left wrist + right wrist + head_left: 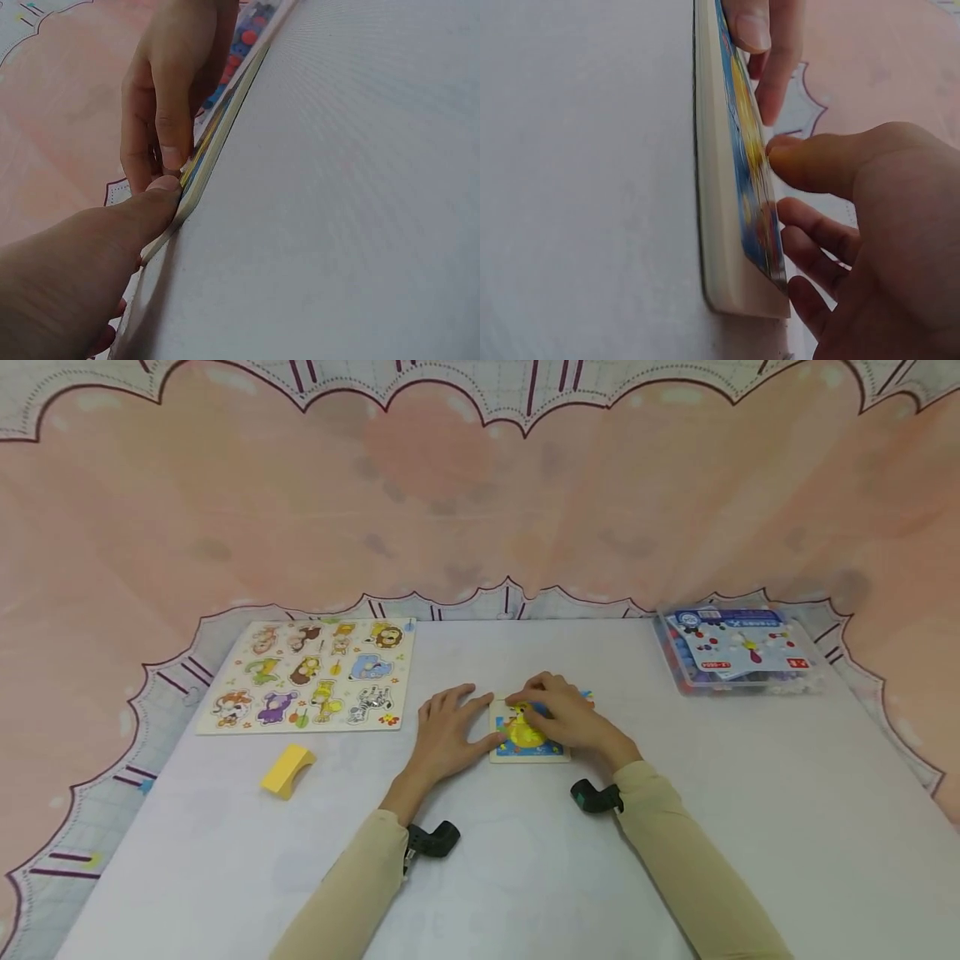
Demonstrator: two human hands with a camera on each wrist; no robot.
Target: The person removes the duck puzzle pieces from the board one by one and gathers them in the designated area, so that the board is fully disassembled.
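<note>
Your left hand's [447, 737] spread fingers touch the left edge of the small puzzle board [527, 740], midway between the surface's [517, 877] side edges, while your right hand's [573, 720] fingers bend over it, any grip unconfirmed; uneven pressing could skid it.

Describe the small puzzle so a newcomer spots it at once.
On the white table, find the left hand and right hand. Between and partly under them lies the small puzzle: a large yellow figure on blue, whereas the bigger board carries rows of animals.
</note>
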